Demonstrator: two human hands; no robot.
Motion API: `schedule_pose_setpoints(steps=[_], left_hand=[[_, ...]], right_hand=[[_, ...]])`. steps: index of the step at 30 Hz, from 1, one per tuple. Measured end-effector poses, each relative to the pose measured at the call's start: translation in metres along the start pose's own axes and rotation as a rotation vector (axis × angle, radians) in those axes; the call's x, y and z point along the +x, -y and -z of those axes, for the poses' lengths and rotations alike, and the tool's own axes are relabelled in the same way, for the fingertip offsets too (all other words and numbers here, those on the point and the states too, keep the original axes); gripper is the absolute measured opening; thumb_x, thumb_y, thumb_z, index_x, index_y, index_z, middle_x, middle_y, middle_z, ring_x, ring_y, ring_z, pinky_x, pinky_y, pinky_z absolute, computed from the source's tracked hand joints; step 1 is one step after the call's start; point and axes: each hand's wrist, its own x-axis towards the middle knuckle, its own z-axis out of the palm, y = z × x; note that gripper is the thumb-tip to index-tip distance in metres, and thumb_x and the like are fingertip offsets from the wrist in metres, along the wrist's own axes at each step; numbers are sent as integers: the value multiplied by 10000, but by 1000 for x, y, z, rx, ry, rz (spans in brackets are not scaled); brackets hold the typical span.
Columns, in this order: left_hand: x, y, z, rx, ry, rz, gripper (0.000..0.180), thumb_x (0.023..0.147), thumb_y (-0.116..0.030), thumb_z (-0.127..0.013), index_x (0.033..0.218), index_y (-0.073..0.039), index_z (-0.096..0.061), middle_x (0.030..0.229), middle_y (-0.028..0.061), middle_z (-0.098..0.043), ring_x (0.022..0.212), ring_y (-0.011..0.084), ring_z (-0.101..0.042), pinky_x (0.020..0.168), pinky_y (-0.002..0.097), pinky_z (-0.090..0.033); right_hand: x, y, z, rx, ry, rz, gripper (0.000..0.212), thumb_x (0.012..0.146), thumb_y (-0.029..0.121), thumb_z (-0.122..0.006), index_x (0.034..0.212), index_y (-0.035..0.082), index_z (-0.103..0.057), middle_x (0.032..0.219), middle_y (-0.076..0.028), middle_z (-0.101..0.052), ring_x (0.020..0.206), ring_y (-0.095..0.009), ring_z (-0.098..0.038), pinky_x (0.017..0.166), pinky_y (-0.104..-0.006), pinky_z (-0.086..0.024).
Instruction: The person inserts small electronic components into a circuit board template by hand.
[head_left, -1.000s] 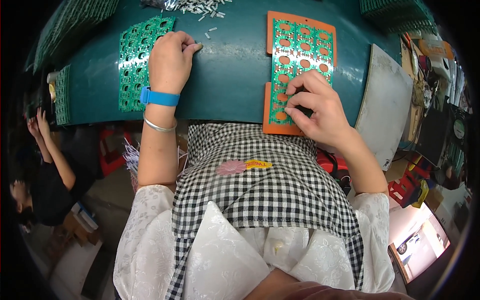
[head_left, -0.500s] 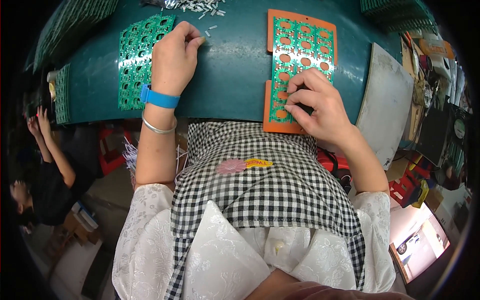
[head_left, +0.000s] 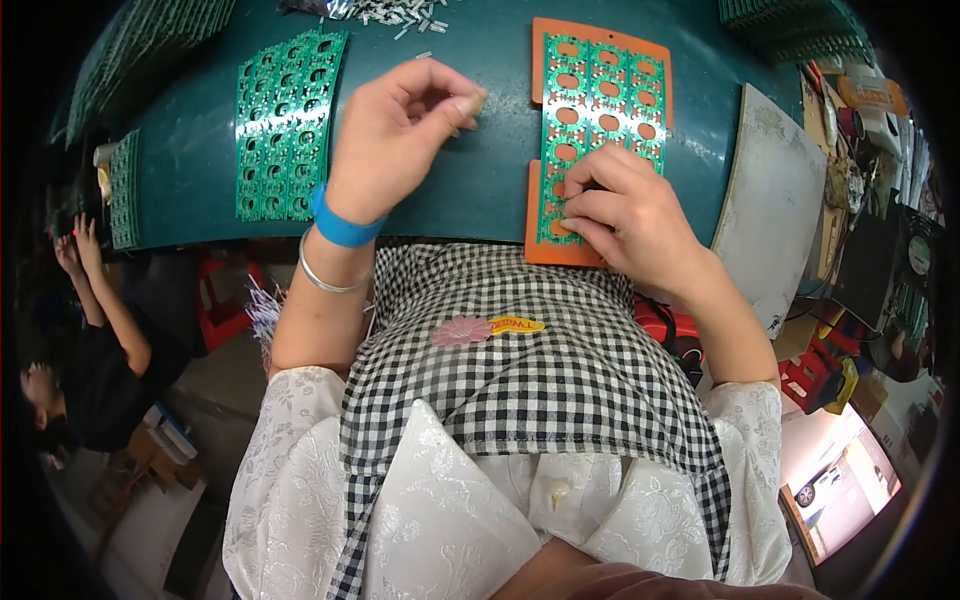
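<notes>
My left hand (head_left: 395, 140) is over the green table, its thumb and fingers pinched together; what they hold, if anything, is too small to make out. To its left lies a green circuit board panel (head_left: 285, 125) with rows of dark round spots. On the right, another green circuit board panel (head_left: 609, 88) with oval cutouts rests on an orange fixture plate (head_left: 540, 70). My right hand (head_left: 640, 215) is over that panel's lower left part, thumb and fingertips closed near a cutout. Anything between these fingertips is hidden. Small clear, tube-like parts (head_left: 405, 14) lie heaped at the far edge.
Stacked green panels stand at the far left (head_left: 150, 50) and far right (head_left: 800, 28). A grey board (head_left: 768, 210) leans by the table's right side. At left, another person (head_left: 110, 350) in dark clothes sits near a red stool (head_left: 220, 305). A lit screen (head_left: 840, 490) is at lower right.
My left hand has moved right, from beside the left panel toward the fixture plate, uncovering that panel's right edge. My right hand has stayed at the same corner, shifting slightly.
</notes>
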Motion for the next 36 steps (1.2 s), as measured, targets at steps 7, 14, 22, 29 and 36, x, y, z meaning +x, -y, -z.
schedule_pose_setpoints(steps=[7,14,22,29,36], left_hand=[[-9,-8,-27,-497,109,239,254,906,-21,-668,1147,23,-601,906,66,-707,771,109,-655,683,224,-514],[-17,-6,-43,-731,133,343,251,934,-47,-638,1173,23,-603,928,65,-712,791,106,-651,695,223,-517],[30,21,14,864,-352,-327,116,814,-176,-742,873,-80,-713,858,70,-674,828,279,-641,716,395,-508],[44,34,26,1031,-252,-209,153,793,-182,-762,796,-70,-658,841,80,-639,828,308,-593,731,426,-481],[38,14,12,562,-266,-56,53,882,-27,-665,933,-16,-673,886,105,-689,681,137,-626,640,261,-506]], right_hand=[[21,2,16,143,-188,-63,236,669,49,-809,869,55,-684,921,-58,-629,860,-245,-626,738,-346,-510],[47,7,22,-173,-335,268,191,653,5,-741,800,23,-621,873,-77,-607,776,-270,-605,670,-361,-489],[54,-57,55,21,-275,-123,68,824,49,-684,829,23,-622,957,-55,-630,791,-217,-617,698,-309,-505],[60,-108,51,18,-185,-340,104,845,104,-686,815,18,-637,930,-44,-621,755,-176,-622,677,-309,-510],[63,-112,49,11,-178,-341,72,854,45,-689,868,7,-630,969,-7,-608,732,-88,-560,646,-230,-468]])
